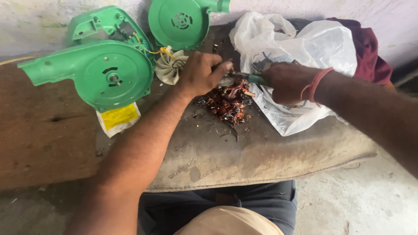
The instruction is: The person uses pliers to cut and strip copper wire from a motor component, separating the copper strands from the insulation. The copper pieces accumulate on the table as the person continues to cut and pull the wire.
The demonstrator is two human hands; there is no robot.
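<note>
Rough, stained sacking (244,152) is spread over a low work surface set against a pale wall, with a brown wooden board (39,130) lying to the left of it. Both forearms are stretched forward from the bottom and right of the view and meet near the middle of the sacking.

The left hand (201,73) is held palm down with the wrist slightly bent; its fingers are curled shut around a small metal part (226,81), which is pinched between thumb and forefinger. The right hand (285,82) is brought in from the right, with a red thread band (314,85) seen at the wrist. It is closed in a fist around the green-handled tool (250,78), whose tip is pointed left and meets the metal part just beside the left fingertips.

Directly beneath both hands a heap of reddish copper wire scraps (228,104) is piled on the sacking. A crumpled white plastic bag (300,48) lies under and behind the right hand, with a maroon cloth (370,52) behind it. To the left, an opened green blower housing (98,65), its separate green cover (180,21) and a white fan impeller (170,67) are set near the wall.
</note>
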